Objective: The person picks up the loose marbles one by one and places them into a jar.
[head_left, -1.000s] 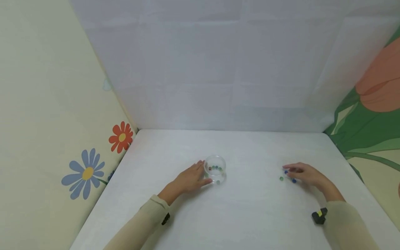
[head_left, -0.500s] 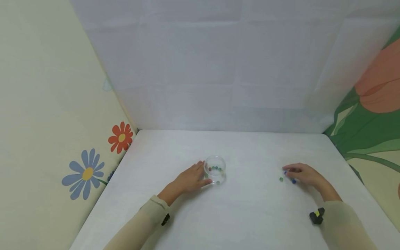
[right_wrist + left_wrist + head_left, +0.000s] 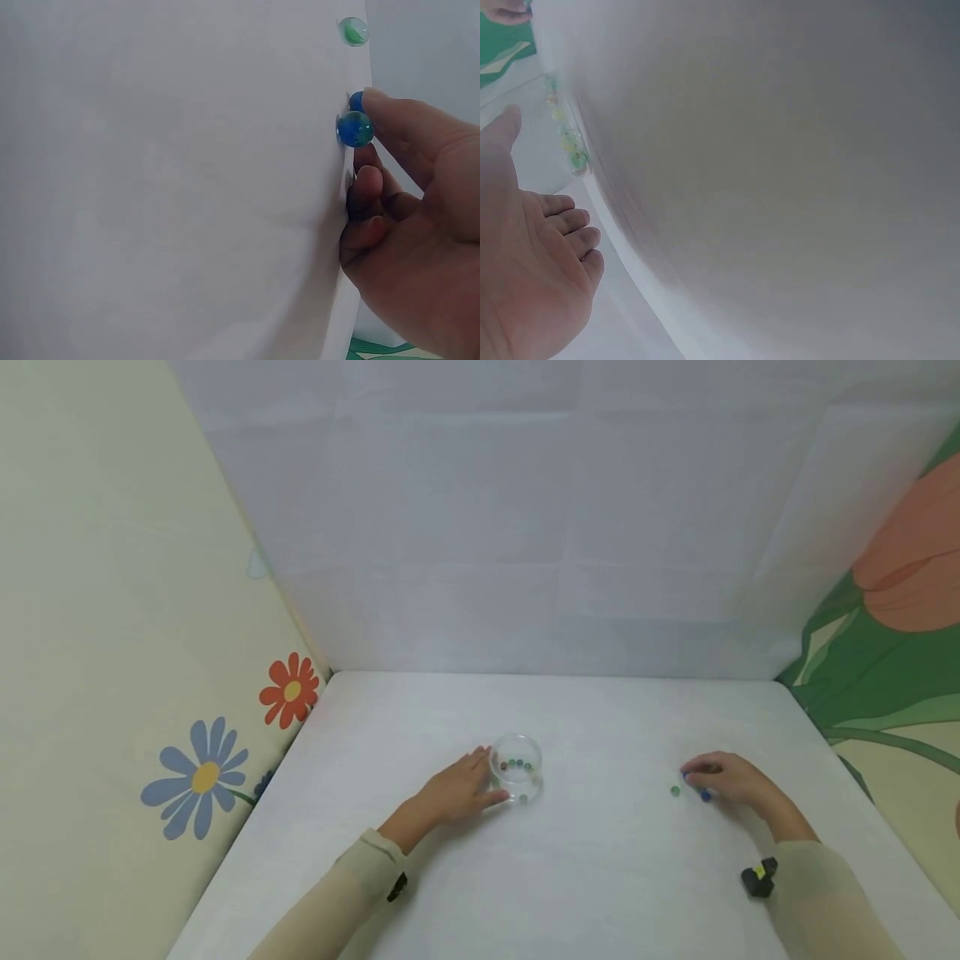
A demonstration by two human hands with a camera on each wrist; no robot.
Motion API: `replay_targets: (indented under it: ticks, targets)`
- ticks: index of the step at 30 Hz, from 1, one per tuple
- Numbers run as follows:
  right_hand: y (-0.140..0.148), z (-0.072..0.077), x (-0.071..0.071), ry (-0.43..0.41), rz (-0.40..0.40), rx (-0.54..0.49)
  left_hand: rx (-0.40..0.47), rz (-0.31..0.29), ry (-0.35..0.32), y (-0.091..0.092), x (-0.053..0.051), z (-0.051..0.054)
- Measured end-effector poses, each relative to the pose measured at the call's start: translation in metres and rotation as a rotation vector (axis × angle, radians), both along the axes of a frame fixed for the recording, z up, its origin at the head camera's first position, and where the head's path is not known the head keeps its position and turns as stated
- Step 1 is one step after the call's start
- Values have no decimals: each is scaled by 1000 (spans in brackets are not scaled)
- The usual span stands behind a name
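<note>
A clear round container (image 3: 517,782) with several marbles (image 3: 519,763) in it stands near the middle of the table. My left hand (image 3: 455,787) lies against its left side, thumb toward its front, fingers fairly straight. In the left wrist view, green and yellow marbles (image 3: 577,160) show through its wall. At the right, my right hand (image 3: 731,775) pinches a blue marble (image 3: 355,101) at the table surface between thumb and forefinger; the thumb partly hides it. Another blue marble (image 3: 706,796) lies under that hand, and a green marble (image 3: 675,791) sits just left of it.
A white cloth covers the table (image 3: 585,877), and a white sheet (image 3: 465,527) hangs behind it. Flower-patterned panels stand at the left (image 3: 112,652) and right (image 3: 885,677). Black wrist cameras sit below both sleeves.
My right thumb and forefinger have closed together on the blue marble, and the right forearm has shifted slightly left. The left hand and the container have stayed still.
</note>
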State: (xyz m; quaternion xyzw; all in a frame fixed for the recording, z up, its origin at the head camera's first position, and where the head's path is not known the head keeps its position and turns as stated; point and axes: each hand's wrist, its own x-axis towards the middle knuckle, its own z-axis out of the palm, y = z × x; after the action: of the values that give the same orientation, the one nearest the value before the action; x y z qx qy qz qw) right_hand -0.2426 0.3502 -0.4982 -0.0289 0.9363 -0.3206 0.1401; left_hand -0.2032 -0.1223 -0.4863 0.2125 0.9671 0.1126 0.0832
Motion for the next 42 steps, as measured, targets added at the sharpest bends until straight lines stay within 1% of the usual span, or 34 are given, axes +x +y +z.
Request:
replay_targets:
  ticks: [7,12,15,22,27,34,42]
  targets:
    - [2,2,3,14,2,-6,1,4,-4,0,-1,0]
    - [3,-1,4,35,-4,-36,6,1,-6,0,0,0]
    - [1,1,5,49,-14,-54,5,0,-6,0,0,0]
    - [-3,10,5,89,-26,-76,5,-1,-5,0,0,0]
    - [-7,15,6,101,-41,-102,-7,-3,0,-1,0,0]
    - [-13,22,8,117,-20,-135,-14,-4,1,-1,1,1]
    - [-22,31,12,132,-19,-187,-7,-4,1,-1,2,2]
